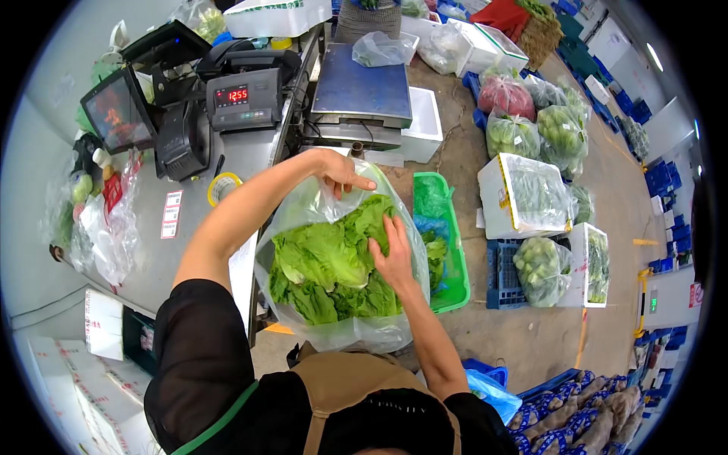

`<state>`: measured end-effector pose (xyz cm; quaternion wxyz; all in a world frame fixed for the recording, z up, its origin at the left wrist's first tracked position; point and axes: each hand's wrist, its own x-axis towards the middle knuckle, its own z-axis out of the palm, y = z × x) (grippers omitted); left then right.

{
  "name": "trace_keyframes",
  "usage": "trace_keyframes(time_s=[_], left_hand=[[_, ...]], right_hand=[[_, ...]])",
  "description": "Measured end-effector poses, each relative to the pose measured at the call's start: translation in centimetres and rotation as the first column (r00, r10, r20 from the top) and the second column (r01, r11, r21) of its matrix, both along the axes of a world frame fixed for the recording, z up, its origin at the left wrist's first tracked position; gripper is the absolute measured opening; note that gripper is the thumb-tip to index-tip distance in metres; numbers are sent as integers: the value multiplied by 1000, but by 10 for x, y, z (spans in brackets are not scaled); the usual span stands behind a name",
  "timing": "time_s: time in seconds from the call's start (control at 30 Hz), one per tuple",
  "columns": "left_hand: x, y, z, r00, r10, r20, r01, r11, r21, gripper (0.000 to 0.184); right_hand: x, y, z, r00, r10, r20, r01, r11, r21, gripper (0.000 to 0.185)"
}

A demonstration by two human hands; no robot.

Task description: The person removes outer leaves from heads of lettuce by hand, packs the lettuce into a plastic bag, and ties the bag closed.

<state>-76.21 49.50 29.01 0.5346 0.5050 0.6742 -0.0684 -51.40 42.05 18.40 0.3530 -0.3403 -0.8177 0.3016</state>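
A large clear plastic bag (pixel 303 196) stands with its mouth open in front of my body, filled with green leafy lettuce (pixel 326 254). My left hand (pixel 341 173) is at the far rim of the bag, one finger stretched to the right and the others curled around the plastic film. Inside the bag's right side, my right hand (pixel 393 256) lies against the lettuce leaves with its fingers extended. Just right of the bag is a green plastic crate (pixel 453 280), with more leaves and some blue plastic in it.
A platform scale (pixel 360 83) stands beyond the bag. On the metal counter at left are a scale display (pixel 244 98) reading 1255, a monitor (pixel 117 110) and yellow tape (pixel 223 188). Bagged vegetables (pixel 542 262) and foam boxes (pixel 523 197) line the floor at right.
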Motion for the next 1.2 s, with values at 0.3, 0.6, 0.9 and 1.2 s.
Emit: trace_keyframes(time_s=[0.3,0.6,0.9,1.2], left_hand=[[-20,21,-3,862,351,365,-471,821,323,22],[-18,6,20,875,380,300,-482,741,468,26],[-28,14,-1,684,498,533,-711,618,335,22],[-34,-14,81,974,19,226,-141,829,542,28]], right_hand=[[-8,-6,12,998,-1,57,-3,997,71,53],[0,50,-39,814,-303,496,381,923,-61,48],[-54,-14,-28,710,-259,655,131,962,239,60],[-52,9,-70,746,-346,569,172,926,337,55]])
